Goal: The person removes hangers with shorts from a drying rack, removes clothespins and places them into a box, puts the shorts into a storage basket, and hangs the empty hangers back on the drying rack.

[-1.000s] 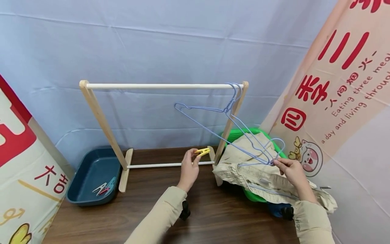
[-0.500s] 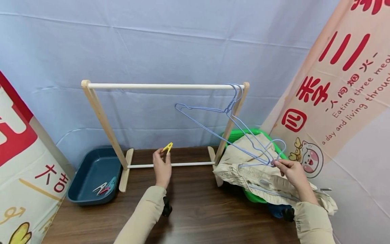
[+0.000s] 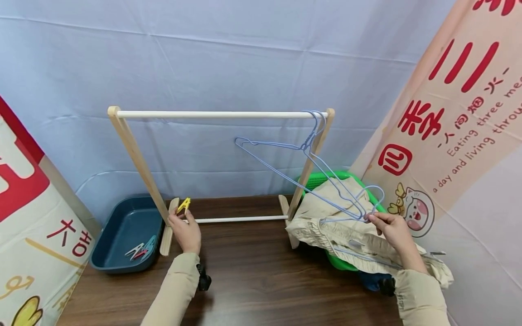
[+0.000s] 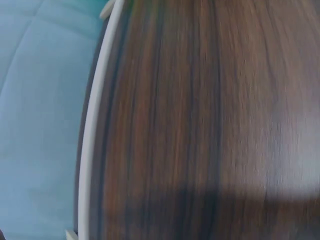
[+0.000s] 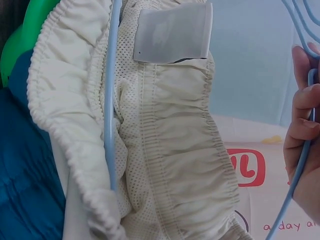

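Note:
My left hand pinches a yellow clothespin near the left foot of the wooden rack. In the left wrist view neither the hand nor the clothespin shows clearly. My right hand grips a blue wire hanger near the base of its hook. That hanger's bottom bar runs inside the elastic waist of beige trousers, which have a grey label. More blue hangers hang from the rack's right end, slanting down close to the right hand.
A dark blue basin on the left holds several clothespins. Under the trousers stands a green basket with dark blue cloth. The rack's white top rod and lower rod span the dark wooden table.
My left hand has travelled leftward along the lower rod with the yellow clothespin, from the rack's right side to its left foot. The right hand and the trousers stay nearly still.

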{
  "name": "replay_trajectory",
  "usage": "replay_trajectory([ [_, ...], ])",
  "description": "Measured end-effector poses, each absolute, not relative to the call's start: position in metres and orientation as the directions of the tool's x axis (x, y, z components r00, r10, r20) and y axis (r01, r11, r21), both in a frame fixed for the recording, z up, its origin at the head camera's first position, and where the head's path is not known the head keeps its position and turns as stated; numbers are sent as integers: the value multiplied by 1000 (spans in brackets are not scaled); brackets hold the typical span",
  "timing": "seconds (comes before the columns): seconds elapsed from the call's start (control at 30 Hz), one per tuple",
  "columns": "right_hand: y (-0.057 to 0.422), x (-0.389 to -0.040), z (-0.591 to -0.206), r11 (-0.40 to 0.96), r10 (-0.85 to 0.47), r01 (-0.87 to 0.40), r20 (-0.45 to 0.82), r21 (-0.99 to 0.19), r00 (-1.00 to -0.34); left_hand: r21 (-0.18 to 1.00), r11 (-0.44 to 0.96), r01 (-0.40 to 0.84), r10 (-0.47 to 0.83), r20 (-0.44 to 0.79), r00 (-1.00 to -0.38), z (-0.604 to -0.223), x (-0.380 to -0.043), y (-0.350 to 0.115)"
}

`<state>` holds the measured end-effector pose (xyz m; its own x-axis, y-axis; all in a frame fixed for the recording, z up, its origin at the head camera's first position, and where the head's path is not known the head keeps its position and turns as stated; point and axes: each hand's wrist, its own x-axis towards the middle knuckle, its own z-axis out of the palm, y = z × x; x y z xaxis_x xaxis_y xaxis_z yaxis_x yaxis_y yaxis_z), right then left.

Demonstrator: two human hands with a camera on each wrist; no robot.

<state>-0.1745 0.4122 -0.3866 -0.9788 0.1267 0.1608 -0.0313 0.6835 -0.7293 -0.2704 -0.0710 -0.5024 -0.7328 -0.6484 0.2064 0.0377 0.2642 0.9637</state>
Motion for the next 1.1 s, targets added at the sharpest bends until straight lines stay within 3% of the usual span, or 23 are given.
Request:
replay_trajectory([
  [0.3, 411, -176, -387, 688, 130, -21, 152, -725, -980, 937, 321, -140, -787, 182, -589, -507, -267, -100],
  [0.8, 411, -178, -389, 672, 150, 8, 126, -741, -981, 918, 290, -269, -858, 125, -498, -519, -255, -140],
  [0.93, 411, -177, -389, 666, 145, -3, 133, -746, -981, 901, 291, -322, -844, 83, -530, -521, -250, -153],
  [1.1, 412, -176, -387, 667, 141, 2, 123, -745, -982, 819, 350, -454, -755, -40, -655, -521, -246, -174],
])
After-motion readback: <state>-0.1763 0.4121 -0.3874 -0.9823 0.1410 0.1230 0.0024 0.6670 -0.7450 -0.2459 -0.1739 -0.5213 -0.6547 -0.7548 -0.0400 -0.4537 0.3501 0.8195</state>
